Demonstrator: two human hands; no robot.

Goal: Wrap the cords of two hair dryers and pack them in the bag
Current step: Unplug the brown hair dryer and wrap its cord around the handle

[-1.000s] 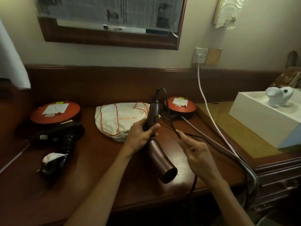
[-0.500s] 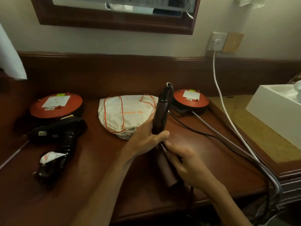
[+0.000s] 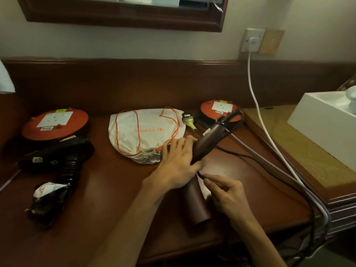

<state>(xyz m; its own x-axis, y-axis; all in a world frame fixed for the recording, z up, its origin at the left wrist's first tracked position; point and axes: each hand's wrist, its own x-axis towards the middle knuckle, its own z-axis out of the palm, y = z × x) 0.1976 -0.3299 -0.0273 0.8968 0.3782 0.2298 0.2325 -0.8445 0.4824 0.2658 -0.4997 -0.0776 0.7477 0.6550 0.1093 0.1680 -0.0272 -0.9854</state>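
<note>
Desk (image 3: 115,199): L hand (image 3: 178,164) grips dryer (image 3: 200,170) handle.

— Where's the bag (image 3: 146,134)?
— Mid-tabletop (image 3: 107,199), between two cord reels (image 3: 54,125).
— And the dryers?
— One dryer (image 3: 57,166) lies left, before the left reel; the other dryer (image 3: 200,170) sits right of the bag, before the right reel (image 3: 219,108).
</note>
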